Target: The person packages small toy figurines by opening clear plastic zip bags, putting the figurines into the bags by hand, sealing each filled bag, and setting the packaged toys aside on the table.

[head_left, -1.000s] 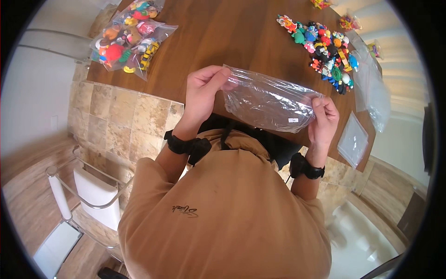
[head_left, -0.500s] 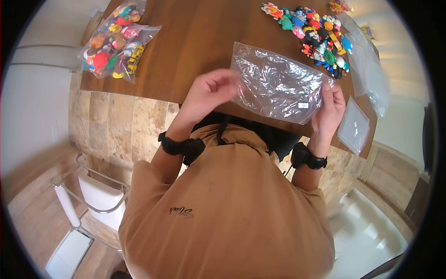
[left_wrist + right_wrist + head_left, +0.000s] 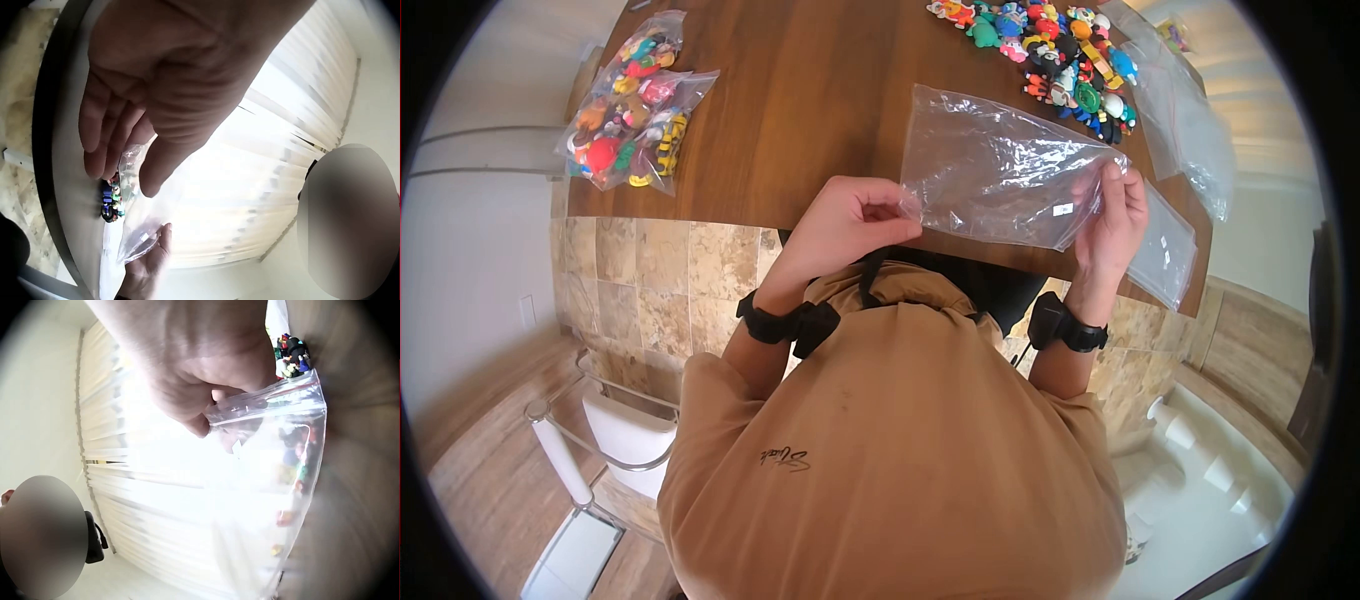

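A clear plastic bag [image 3: 1000,170] with a small white label hangs flat over the table's near edge. My right hand [image 3: 1112,225] pinches its right corner between thumb and fingers; the right wrist view shows this hand [image 3: 212,369] at the end of the bag's zip strip [image 3: 269,403]. My left hand [image 3: 855,225] is at the bag's lower left corner, fingertips touching the film. In the left wrist view a gap shows between the thumb and fingers of that hand [image 3: 156,94], with film [image 3: 130,156] behind. Nothing shows inside the bag.
A heap of small colourful figures [image 3: 1065,60] lies at the table's far right. Filled bags of figures [image 3: 625,130] lie at the left. More clear bags [image 3: 1190,130] are at the right edge, with a flat stack [image 3: 1168,250] beside my right hand.
My left hand has let go of the bag's upper left corner and moved down to its lower left corner. The bag has turned and spread flatter, while my right hand keeps its pinch.
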Action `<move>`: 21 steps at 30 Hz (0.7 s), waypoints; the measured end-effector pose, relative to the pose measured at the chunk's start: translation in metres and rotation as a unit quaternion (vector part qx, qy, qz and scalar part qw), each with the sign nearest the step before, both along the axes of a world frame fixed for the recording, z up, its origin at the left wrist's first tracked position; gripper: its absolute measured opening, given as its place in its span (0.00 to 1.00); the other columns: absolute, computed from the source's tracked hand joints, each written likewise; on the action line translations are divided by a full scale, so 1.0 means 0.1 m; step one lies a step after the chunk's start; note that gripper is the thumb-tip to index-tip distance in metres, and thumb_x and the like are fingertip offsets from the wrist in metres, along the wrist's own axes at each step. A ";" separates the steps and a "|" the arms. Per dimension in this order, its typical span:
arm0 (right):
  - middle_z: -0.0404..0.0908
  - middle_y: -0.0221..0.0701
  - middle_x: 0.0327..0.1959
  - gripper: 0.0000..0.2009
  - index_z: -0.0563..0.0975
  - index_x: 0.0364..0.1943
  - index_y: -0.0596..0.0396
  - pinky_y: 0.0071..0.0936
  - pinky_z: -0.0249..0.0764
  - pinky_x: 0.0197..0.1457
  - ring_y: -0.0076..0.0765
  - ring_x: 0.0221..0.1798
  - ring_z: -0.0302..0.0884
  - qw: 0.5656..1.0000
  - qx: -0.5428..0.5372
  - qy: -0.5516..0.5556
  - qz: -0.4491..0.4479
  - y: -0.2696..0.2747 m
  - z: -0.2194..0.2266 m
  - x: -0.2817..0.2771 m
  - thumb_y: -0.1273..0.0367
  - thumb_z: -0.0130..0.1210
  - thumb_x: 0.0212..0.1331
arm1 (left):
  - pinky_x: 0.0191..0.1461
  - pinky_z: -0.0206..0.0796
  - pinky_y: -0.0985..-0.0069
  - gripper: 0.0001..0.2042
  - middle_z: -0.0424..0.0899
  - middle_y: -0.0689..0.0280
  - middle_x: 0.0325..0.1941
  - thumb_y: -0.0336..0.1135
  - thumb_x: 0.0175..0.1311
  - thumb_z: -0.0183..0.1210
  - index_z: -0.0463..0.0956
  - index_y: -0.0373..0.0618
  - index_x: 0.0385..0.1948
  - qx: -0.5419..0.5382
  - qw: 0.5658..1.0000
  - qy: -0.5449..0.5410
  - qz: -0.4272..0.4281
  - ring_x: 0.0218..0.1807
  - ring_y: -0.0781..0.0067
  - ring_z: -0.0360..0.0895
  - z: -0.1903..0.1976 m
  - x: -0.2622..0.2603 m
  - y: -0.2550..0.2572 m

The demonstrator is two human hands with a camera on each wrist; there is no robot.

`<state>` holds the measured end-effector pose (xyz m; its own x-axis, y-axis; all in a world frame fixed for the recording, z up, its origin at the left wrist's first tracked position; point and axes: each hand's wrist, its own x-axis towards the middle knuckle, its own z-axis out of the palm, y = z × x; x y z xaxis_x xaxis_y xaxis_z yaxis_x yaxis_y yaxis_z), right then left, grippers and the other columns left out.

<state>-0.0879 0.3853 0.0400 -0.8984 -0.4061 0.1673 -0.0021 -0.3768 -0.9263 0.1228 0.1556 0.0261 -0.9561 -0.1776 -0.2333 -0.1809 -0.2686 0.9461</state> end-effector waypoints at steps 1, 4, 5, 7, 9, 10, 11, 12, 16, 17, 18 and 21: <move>0.84 0.39 0.37 0.05 0.77 0.35 0.58 0.25 0.74 0.32 0.30 0.29 0.79 1.000 -0.001 0.000 0.001 0.01 0.00 0.01 0.71 0.56 0.68 | 0.42 0.76 0.82 0.06 0.86 0.66 0.34 0.23 0.63 0.62 0.82 0.34 0.40 -0.014 1.000 -0.017 -0.009 0.37 0.82 0.82 0.01 0.00 0.00; 0.84 0.39 0.37 0.05 0.77 0.35 0.57 0.25 0.74 0.31 0.30 0.29 0.78 1.000 0.003 -0.019 -0.011 0.04 0.00 0.01 0.71 0.56 0.68 | 0.42 0.75 0.82 0.06 0.86 0.66 0.33 0.24 0.63 0.63 0.82 0.33 0.39 -0.051 0.998 -0.026 0.004 0.35 0.82 0.82 0.04 0.01 0.01; 0.84 0.39 0.37 0.05 0.77 0.35 0.57 0.25 0.73 0.32 0.30 0.29 0.78 1.000 -0.002 -0.016 -0.011 0.05 0.00 0.01 0.71 0.56 0.68 | 0.42 0.75 0.82 0.06 0.86 0.66 0.33 0.24 0.63 0.63 0.82 0.33 0.39 -0.052 0.998 -0.026 0.005 0.35 0.82 0.82 0.05 0.01 0.02; 0.84 0.39 0.37 0.05 0.77 0.36 0.57 0.25 0.73 0.32 0.30 0.29 0.78 1.000 -0.008 -0.015 -0.011 0.06 0.00 0.02 0.71 0.56 0.68 | 0.41 0.75 0.83 0.08 0.86 0.66 0.33 0.25 0.63 0.63 0.82 0.33 0.41 -0.115 0.993 -0.033 0.020 0.35 0.82 0.82 0.07 0.02 0.04; 0.84 0.39 0.37 0.05 0.77 0.36 0.57 0.25 0.73 0.32 0.30 0.29 0.78 1.000 -0.013 0.004 -0.006 0.05 0.02 0.03 0.71 0.56 0.68 | 0.40 0.74 0.83 0.08 0.86 0.66 0.32 0.25 0.63 0.63 0.82 0.32 0.41 -0.133 0.990 -0.038 0.018 0.34 0.82 0.81 0.10 0.01 0.05; 0.84 0.39 0.37 0.05 0.77 0.36 0.57 0.25 0.73 0.32 0.30 0.29 0.78 1.000 -0.013 0.004 -0.006 0.06 0.02 0.03 0.71 0.56 0.68 | 0.39 0.74 0.83 0.08 0.86 0.66 0.31 0.26 0.62 0.64 0.82 0.32 0.40 -0.151 0.987 -0.042 0.016 0.34 0.82 0.81 0.12 0.01 0.04; 0.84 0.39 0.36 0.05 0.77 0.36 0.58 0.25 0.73 0.32 0.30 0.29 0.78 1.000 -0.015 0.007 -0.005 0.06 0.02 0.03 0.71 0.56 0.68 | 0.39 0.74 0.83 0.08 0.86 0.66 0.31 0.26 0.62 0.64 0.82 0.32 0.40 -0.152 0.987 -0.043 0.015 0.34 0.82 0.81 0.14 0.00 0.04; 0.83 0.39 0.36 0.05 0.77 0.36 0.58 0.25 0.73 0.32 0.30 0.29 0.78 1.000 -0.016 0.010 -0.004 0.06 0.02 0.03 0.71 0.55 0.68 | 0.38 0.74 0.83 0.07 0.86 0.66 0.30 0.26 0.62 0.64 0.83 0.32 0.39 -0.162 0.985 -0.060 0.006 0.33 0.82 0.81 0.18 -0.01 0.03; 0.83 0.39 0.36 0.05 0.77 0.36 0.58 0.25 0.73 0.33 0.30 0.29 0.78 1.000 -0.021 0.008 -0.006 0.07 0.01 0.02 0.71 0.56 0.68 | 0.36 0.73 0.83 0.05 0.85 0.65 0.27 0.26 0.61 0.64 0.83 0.32 0.34 -0.171 0.983 -0.068 -0.004 0.30 0.81 0.81 0.18 -0.02 0.02; 0.83 0.39 0.35 0.05 0.77 0.36 0.58 0.25 0.73 0.32 0.30 0.29 0.78 1.000 -0.024 0.004 -0.008 0.07 0.00 0.01 0.71 0.56 0.68 | 0.36 0.73 0.83 0.05 0.85 0.65 0.27 0.26 0.61 0.64 0.83 0.32 0.34 -0.172 0.983 -0.069 -0.006 0.30 0.81 0.81 0.17 -0.02 0.02; 0.83 0.38 0.35 0.05 0.77 0.36 0.58 0.25 0.74 0.32 0.30 0.29 0.78 1.000 -0.026 0.000 -0.009 0.08 -0.01 0.01 0.71 0.56 0.68 | 0.34 0.72 0.82 0.06 0.85 0.64 0.26 0.27 0.60 0.65 0.84 0.33 0.34 -0.158 0.985 -0.066 -0.002 0.29 0.81 0.80 0.15 -0.02 0.03; 0.83 0.37 0.35 0.05 0.77 0.36 0.59 0.26 0.75 0.32 0.29 0.29 0.78 0.999 -0.019 -0.012 -0.027 0.12 -0.05 -0.03 0.71 0.57 0.67 | 0.33 0.71 0.82 0.05 0.85 0.64 0.26 0.26 0.60 0.65 0.84 0.33 0.32 -0.140 0.987 -0.072 -0.013 0.28 0.81 0.80 0.18 -0.02 0.01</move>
